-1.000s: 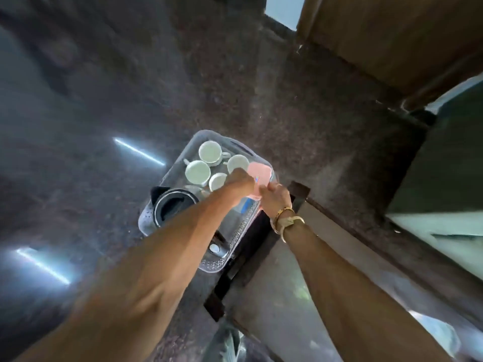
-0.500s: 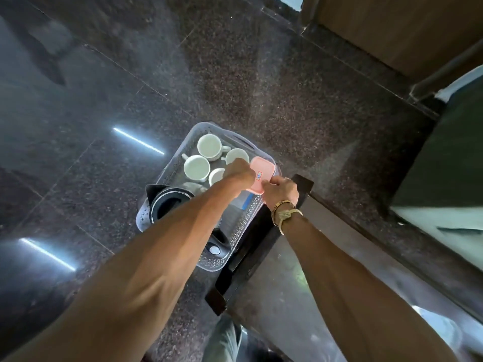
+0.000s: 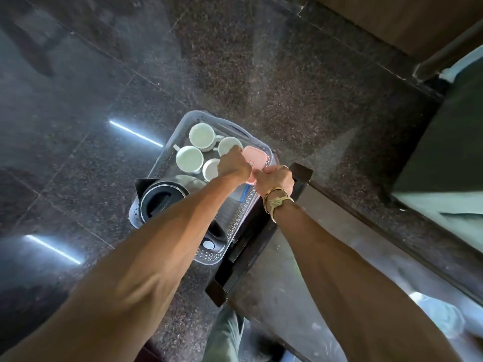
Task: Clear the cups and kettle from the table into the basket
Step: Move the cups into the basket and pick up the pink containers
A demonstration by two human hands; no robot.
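Note:
A clear perforated plastic basket [image 3: 171, 155] stands on the dark floor beside the table's corner. Several white cups [image 3: 189, 159] sit in its far half and a black kettle [image 3: 160, 202] fills its near left part. At the basket's right side both hands hold a pink-lidded box [image 3: 257, 156]: my left hand [image 3: 234, 165] grips its near left edge, and my right hand [image 3: 277, 180], with bracelets at the wrist, grips its near right edge. My left forearm hides part of the basket's inside.
A dark wooden table with a glass top [image 3: 300, 270] runs from the basket toward the lower right. Polished dark granite floor [image 3: 78, 113] surrounds the basket. A wooden wall panel [image 3: 405, 22] and a dark green cushioned seat [image 3: 444, 152] stand at the right.
Both hands with the pink-lidded box have shifted slightly down into the basket's right side. The view has steadied and tilted; cups and kettle stay put.

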